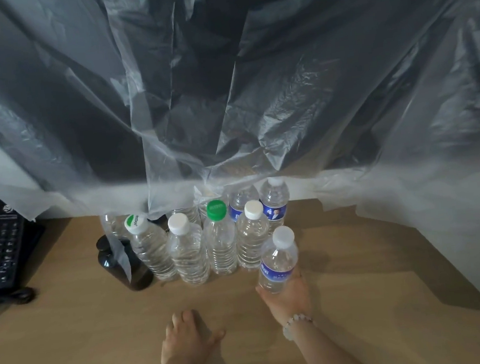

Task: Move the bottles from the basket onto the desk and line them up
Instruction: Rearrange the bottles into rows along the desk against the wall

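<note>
"On the desk [87, 340], what is the right hand [286, 296] doing?"

"It is gripping the lower part of a blue-labelled bottle [277, 259], fingers curling round it, just beside the right end of the front row [187, 253]. The bottle is leaning slightly; I cannot tell whether its base is touching the wood."

"And the left hand [188, 337]?"

"It is lying on the desk, fingers relaxed, holding nothing."

"The other bottles?"

"Four clear ones are standing side by side, a green-capped bottle [220, 241] among them. More are standing behind, under a hanging plastic sheet [254, 93]. A dark bottle [138, 275] is standing at the left end."
</note>
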### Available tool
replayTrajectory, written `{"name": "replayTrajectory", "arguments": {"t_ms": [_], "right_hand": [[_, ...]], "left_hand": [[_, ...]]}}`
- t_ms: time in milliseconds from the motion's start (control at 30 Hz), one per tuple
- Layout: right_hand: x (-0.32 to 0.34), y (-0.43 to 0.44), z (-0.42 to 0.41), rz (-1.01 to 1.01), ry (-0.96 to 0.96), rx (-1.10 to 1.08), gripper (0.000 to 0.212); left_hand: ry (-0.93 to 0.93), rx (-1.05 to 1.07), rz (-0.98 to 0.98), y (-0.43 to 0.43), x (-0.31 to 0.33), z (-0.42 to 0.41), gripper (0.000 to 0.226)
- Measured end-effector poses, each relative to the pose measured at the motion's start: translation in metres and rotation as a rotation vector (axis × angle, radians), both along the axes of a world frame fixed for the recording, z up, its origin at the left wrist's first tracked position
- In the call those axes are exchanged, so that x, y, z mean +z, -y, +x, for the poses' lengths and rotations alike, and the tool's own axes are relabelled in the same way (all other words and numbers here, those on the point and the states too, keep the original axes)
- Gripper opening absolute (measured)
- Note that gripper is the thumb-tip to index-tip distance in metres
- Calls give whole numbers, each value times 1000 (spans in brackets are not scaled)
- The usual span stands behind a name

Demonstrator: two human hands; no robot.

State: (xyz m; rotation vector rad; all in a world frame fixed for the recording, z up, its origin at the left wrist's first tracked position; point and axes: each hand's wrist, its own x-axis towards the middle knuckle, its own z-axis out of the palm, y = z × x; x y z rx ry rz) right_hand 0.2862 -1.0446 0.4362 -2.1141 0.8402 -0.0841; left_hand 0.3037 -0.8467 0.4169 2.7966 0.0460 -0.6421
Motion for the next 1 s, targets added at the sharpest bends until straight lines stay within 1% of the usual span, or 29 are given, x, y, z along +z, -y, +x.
{"name": "replayTrajectory", "arguments": {"t_ms": [133,367,633,833,900,1000], "right_hand": [[-2,6,9,41,32,-46,79],[-2,19,30,37,82,-117,72],[3,32,57,78,-12,-92,68],[4,32,56,116,-19,-75,69],[2,35,55,134,-30,-54,71],[-1,37,53,175,-53,-41,82]], "left_hand": [[-6,11,-18,0,0,0,77],[-13,4,28,1,1,1,79],[16,-9,50,-1,-4,0,78],[-1,5,56,2,-4,2,79],[0,0,65,2,-3,2,79],[-16,11,51,3,-1,2,80]]}}
